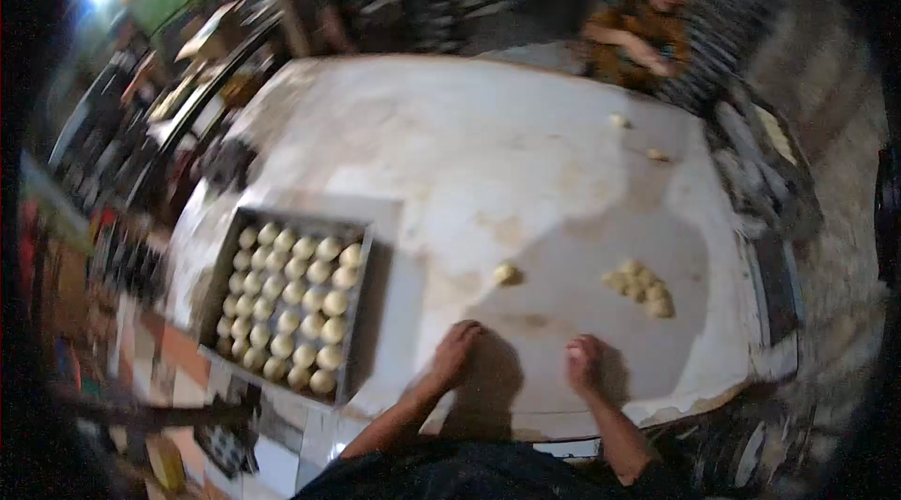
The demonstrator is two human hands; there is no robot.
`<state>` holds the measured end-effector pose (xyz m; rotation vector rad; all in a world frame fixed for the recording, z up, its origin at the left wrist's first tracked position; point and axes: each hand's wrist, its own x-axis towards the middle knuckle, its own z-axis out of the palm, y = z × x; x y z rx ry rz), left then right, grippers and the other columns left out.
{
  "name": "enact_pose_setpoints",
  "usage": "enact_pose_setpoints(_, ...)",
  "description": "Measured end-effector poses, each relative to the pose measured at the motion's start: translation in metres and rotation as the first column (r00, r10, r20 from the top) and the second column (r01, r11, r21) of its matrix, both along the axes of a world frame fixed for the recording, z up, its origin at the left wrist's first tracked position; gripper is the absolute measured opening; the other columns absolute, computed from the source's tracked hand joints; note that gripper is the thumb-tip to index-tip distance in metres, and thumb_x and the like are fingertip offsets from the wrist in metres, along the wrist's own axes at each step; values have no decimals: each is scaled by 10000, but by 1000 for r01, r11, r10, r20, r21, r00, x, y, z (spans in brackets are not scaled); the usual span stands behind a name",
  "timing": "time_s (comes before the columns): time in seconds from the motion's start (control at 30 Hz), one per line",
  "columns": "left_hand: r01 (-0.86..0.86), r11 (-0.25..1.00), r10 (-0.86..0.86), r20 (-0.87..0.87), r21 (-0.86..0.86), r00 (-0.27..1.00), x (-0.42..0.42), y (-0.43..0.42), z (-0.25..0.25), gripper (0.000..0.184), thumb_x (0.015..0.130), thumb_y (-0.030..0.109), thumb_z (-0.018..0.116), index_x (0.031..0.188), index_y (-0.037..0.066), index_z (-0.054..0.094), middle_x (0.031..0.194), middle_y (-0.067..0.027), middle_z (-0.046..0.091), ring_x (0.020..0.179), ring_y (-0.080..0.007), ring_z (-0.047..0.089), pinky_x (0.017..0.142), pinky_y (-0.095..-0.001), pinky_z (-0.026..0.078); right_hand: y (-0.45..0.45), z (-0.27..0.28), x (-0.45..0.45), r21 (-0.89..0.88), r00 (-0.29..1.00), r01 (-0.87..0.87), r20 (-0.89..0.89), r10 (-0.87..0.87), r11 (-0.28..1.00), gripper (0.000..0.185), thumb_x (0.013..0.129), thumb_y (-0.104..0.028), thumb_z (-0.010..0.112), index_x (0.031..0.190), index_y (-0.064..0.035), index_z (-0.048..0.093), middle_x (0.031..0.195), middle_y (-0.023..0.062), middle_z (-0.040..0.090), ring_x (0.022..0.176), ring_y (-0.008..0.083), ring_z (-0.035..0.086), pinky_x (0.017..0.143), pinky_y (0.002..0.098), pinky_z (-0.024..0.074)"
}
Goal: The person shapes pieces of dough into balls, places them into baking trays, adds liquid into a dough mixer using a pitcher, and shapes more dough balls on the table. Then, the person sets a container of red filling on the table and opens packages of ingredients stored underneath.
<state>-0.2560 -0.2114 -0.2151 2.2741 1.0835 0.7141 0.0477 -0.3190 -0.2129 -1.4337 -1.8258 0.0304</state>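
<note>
**Between the tray (319, 222) and the loose cluster (640, 287)**

We see the left hand (457, 350) and the right hand (583, 364) at the near side of a pale table (404, 143), apart from each other, with their backs mostly upward. The left hand's fingers look drawn together, low at the surface; the right hand's look curled in. Blur and the hands themselves hide whatever may lie under them, so we cannot tell whether either has anything clasped.

A single dough ball (508, 274) sits farther out, between the two hands from side to side and touching neither. We judge it to be within easy reach of both. The loose cluster, made of dough pieces pressed against one another, lies to the right and beyond the right hand, probably grouped there to suit that hand.

On the left, the tray holds rows of rounded portions (293, 294), spaced out in places, most likely so they do not stick together. At the far right, two small lumps (657, 155) lie near a person (648, 31) by the table's edge.
</note>
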Motion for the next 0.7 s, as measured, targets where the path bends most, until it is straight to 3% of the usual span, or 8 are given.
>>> enact_pose_setpoints(0.1, 16, 978, -9, 33, -209, 999, -66, -28, 49, 429, 777, 71, 581, 1194, 40, 485, 1238, -180, 468, 1160, -325, 449, 958, -397, 400, -31, -12, 60, -592, 963, 270, 153, -222, 759, 123, 787, -119, 554, 726, -21, 597, 816, 134, 591, 842, 295, 551, 770, 414, 428)
enact_pose_setpoints(0.13, 52, 951, -27, 86, -306, 996, -93, -33, 48, 427, 799, 91, 589, 1207, 34, 476, 1227, -189, 481, 1156, -321, 462, 960, -396, 402, -30, 11, 51, -546, 905, 356, -2, -426, 759, 203, 829, -193, 540, 728, -34, 614, 729, 130, 582, 738, 291, 583, 678, 401, 492)
enact_pose_setpoints(0.2, 119, 740, 56, 237, -662, 970, -142, -26, 93, 452, 846, 153, 605, 1253, 44, 441, 1212, -177, 506, 1124, -305, 500, 918, -368, 438, -6, 59, 33, -908, 709, 311, 26, -704, 280, 220, 864, -215, 522, 797, -25, 610, 759, 108, 577, 728, 239, 577, 648, 371, 526)
enact_pose_setpoints(0.3, 29, 864, 196, 389, -503, 900, -216, -19, 126, 388, 870, 144, 592, 1220, 25, 472, 1153, -151, 566, 1102, -252, 530, 917, -361, 437, 45, 78, -58, -840, 620, 106, -362, -696, 532, 231, 879, -244, 522, 892, -27, 600, 823, 67, 574, 737, 182, 569, 658, 338, 542)
enact_pose_setpoints(0.4, -152, 809, 389, 322, -568, 863, -290, 1, 162, 361, 875, 135, 588, 1201, 13, 491, 1156, -137, 569, 1089, -217, 532, 912, -341, 439, 122, 75, -204, -618, 640, -318, -699, -319, 719, 243, 913, -184, 508, 1078, -10, 549, 1009, 63, 554, 877, 147, 559, 714, 330, 543)
enact_pose_setpoints(0.47, -142, 767, 478, 409, -626, 778, -334, 12, 163, 347, 876, 96, 578, 1194, -8, 488, 1098, -139, 563, 1004, -188, 571, 811, -319, 493, 179, 128, -323, -582, 723, -556, -691, -1, 593, 268, 861, -114, 550, 1098, 11, 544, 1051, 95, 588, 994, 206, 565, 787, 334, 521)
enact_pose_setpoints(0.53, -335, 768, 570, 343, -546, 747, -376, 9, 165, 339, 877, 91, 578, 1192, -11, 501, 1100, -136, 570, 1004, -193, 574, 824, -313, 488, 226, 153, -415, -379, 844, -511, -390, 367, 772, 330, 798, -115, 625, 1086, 17, 534, 1019, 145, 588, 948, 233, 588, 806, 367, 483)
enact_pose_setpoints(0.7, -665, 523, 849, 260, -533, 459, -451, -44, 145, 319, 892, 104, 567, 1184, -11, 510, 1094, -110, 557, 998, -196, 567, 819, -306, 499, 343, 187, -572, 29, 760, -639, -129, 637, 768, 325, 748, -118, 648, 1031, -9, 533, 1037, 156, 553, 961, 362, 555, 821, 401, 474)
